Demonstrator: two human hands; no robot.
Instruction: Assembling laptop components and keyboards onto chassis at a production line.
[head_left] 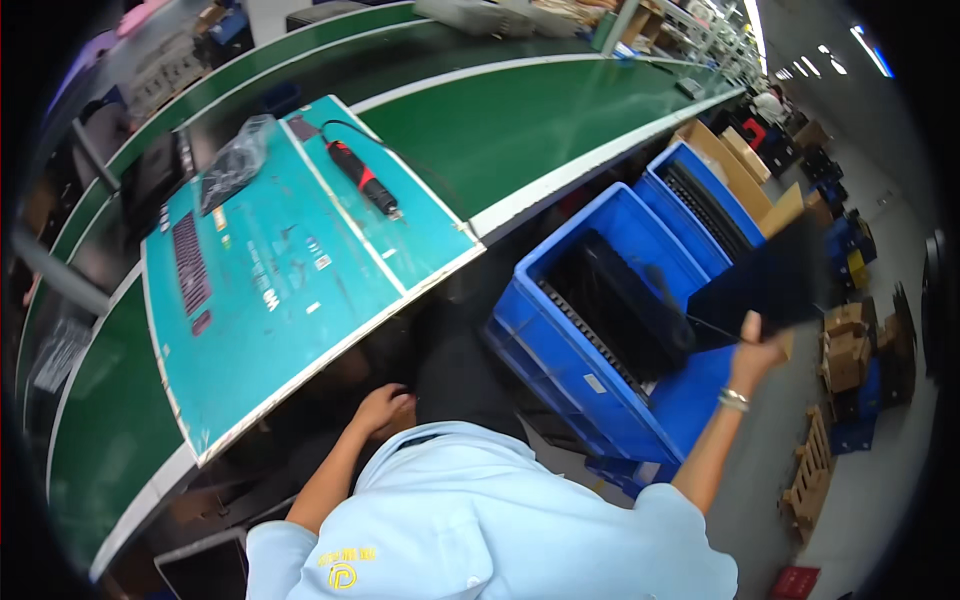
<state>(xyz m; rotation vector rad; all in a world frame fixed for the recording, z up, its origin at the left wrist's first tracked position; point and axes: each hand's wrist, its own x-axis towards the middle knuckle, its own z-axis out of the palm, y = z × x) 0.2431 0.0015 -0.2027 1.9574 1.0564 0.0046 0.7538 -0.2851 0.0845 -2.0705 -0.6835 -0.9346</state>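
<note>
The teal work mat (270, 270) on the green bench (520, 120) serves as the landmark here. On its far left corner lies a crumpled clear plastic bag (235, 160), and just right of that, along the mat's far edge, a red-and-black electric screwdriver (362, 178) lies with its cable trailing off.

Below the mat's near edge, in the shadow under the bench, the left hand (385, 408) rests with fingers curled loosely against a dark surface; whether it actually holds anything I cannot tell, since the spot is dim.

Right of the mat, off the bench's edge, stands a blue plastic crate (520, 310) with dark flat panels stacked upright inside it, and a second blue crate (690, 160) stands beyond it.

Farthest right of the mat, above the near crate, the right hand (755, 350) is raised, its fingers closed around the lower edge of a dark flat panel (770, 285), held tilted in the air clear of the crate. A metal bracelet (733, 400) circles that wrist.
</note>
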